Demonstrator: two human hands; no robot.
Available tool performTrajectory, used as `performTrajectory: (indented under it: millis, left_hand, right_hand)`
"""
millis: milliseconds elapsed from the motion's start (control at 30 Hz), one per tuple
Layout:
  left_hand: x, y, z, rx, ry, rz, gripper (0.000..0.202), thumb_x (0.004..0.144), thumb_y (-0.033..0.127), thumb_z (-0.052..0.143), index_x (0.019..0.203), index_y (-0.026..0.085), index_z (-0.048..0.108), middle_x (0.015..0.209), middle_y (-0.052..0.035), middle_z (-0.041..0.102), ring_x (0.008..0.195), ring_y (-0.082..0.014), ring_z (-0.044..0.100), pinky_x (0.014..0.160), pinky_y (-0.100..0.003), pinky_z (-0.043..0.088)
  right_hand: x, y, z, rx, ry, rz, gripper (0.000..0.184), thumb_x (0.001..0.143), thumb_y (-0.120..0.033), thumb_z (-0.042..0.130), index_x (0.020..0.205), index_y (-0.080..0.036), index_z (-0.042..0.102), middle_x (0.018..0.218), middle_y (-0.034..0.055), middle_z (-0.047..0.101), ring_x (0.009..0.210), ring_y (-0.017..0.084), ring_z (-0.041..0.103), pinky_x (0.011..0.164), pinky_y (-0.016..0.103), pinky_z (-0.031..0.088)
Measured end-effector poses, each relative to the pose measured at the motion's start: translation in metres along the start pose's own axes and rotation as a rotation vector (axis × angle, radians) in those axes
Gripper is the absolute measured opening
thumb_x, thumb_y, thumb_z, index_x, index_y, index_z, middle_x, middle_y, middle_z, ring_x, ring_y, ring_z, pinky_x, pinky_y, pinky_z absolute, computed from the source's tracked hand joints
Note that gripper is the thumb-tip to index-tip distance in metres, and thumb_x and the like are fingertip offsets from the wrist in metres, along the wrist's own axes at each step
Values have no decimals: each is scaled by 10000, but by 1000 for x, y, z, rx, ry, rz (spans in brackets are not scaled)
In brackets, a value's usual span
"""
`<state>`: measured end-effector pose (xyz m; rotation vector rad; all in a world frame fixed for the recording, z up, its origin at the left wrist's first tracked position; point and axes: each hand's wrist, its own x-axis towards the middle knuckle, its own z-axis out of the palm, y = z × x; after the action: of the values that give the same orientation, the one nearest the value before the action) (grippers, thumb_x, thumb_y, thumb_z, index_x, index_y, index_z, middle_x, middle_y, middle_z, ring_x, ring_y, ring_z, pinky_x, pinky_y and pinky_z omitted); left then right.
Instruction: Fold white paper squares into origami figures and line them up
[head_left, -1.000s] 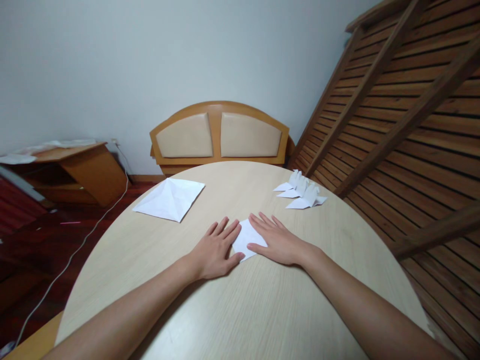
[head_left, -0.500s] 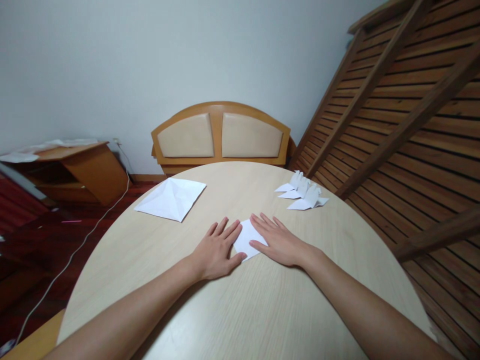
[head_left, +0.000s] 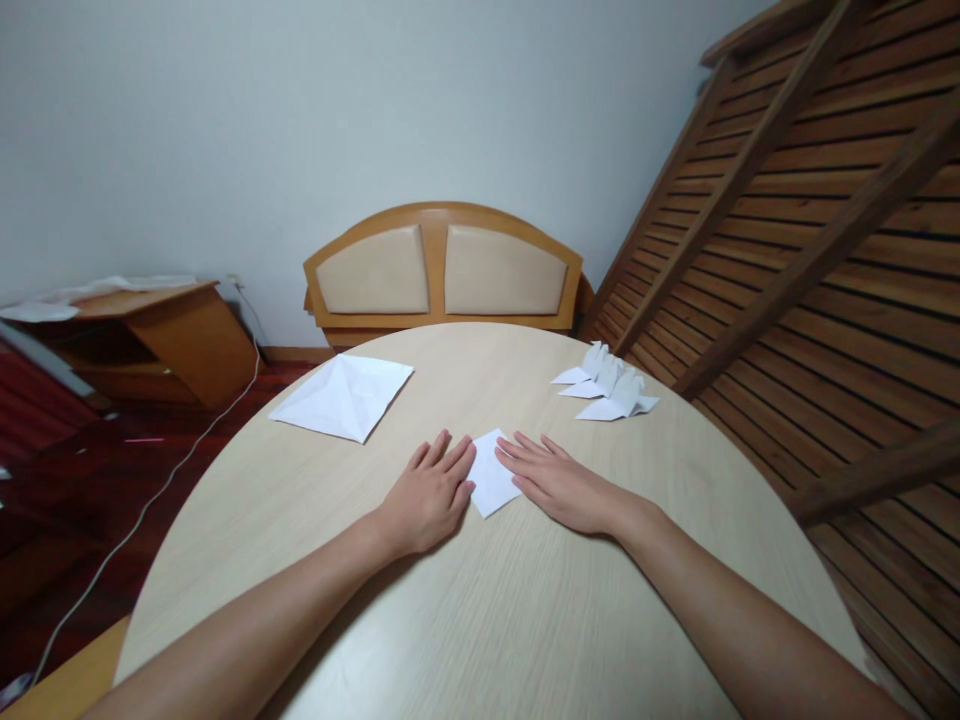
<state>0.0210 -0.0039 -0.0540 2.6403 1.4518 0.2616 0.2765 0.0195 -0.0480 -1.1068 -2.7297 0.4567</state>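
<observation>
A small folded square of white paper (head_left: 491,482) lies flat on the round table, one corner pointing toward me. My left hand (head_left: 430,495) rests palm down at its left edge, fingers stretched out and the thumb by the paper's side. From the right, my right hand (head_left: 562,483) lies flat with its fingertips over the paper's right edge. Part of the paper is hidden under the fingers. Farther off to the left is a larger creased sheet of white paper (head_left: 341,398). Several white origami cranes (head_left: 615,393) stand in a row at the back right.
The pale round wooden table (head_left: 480,620) fills the foreground. Behind it stands a headboard (head_left: 442,265) with two cream panels. A slatted wooden frame (head_left: 787,260) leans at the right. On the left are a low wooden desk (head_left: 187,345) and a white cable (head_left: 161,505).
My left thumb has drawn in from the paper's near corner toward the fingers. My right thumb has closed up to its fingers, leaving more of the paper showing.
</observation>
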Motion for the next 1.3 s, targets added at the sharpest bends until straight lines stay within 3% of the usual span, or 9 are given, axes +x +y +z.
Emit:
performTrajectory:
  millis: [67,167,300,467,667,867,1300]
  left_hand:
    - [1,-4,-5,-27,20,80,512,1013,294,375,1511,174,390,1591,-93,373,1510,-322,227,1185,-551,283]
    - [4,-8,-11,-91,52,248,505,946,194,454,1451,198,465,1530,-97,471,1434,-260,404,1174,-490,339]
    - [4,-9,-13,-152,108,318,418,900,181,526,1313,178,587,1393,-123,604,1287,-243,562,1133,-449,408]
    - [4,-10,-15,-199,60,305,297,960,274,527,1221,193,644,1385,-109,616,1318,-234,544,1126,-415,433]
    - [6,-15,-20,-254,49,327,251,975,297,536,1173,220,670,1365,-91,635,1307,-221,559,1108,-407,452]
    - [7,-17,-19,-269,52,338,246,976,317,553,1163,212,674,1358,-96,640,1300,-214,563,1107,-384,449]
    - [7,-10,-17,-289,68,243,222,993,364,521,1054,233,689,1293,-62,687,1266,-220,597,1068,-362,479]
  right_hand:
    - [-1,5,0,-8,24,9,493,1067,-369,285,1558,-322,309,1623,18,310,1521,269,205,1222,560,181]
    - [-1,10,0,-7,49,7,489,1067,-368,293,1551,-317,331,1616,20,331,1518,268,214,1219,543,205]
    - [0,10,-1,2,97,-9,467,1061,-353,328,1516,-294,413,1581,36,405,1506,265,254,1210,524,239]
    - [1,2,-9,4,234,-77,338,1019,-326,471,1287,-253,663,1385,72,621,1338,259,483,1127,475,356]
    - [1,-10,-15,68,232,-188,265,905,-381,673,1128,-248,723,1169,62,725,1111,239,623,1017,434,410]
    - [4,-8,-12,84,196,-201,175,955,-311,616,1055,-224,730,1104,56,741,1037,220,653,948,379,450]
    - [5,-12,-14,98,213,-123,247,1023,-275,470,997,-195,702,980,65,727,948,208,643,860,346,485]
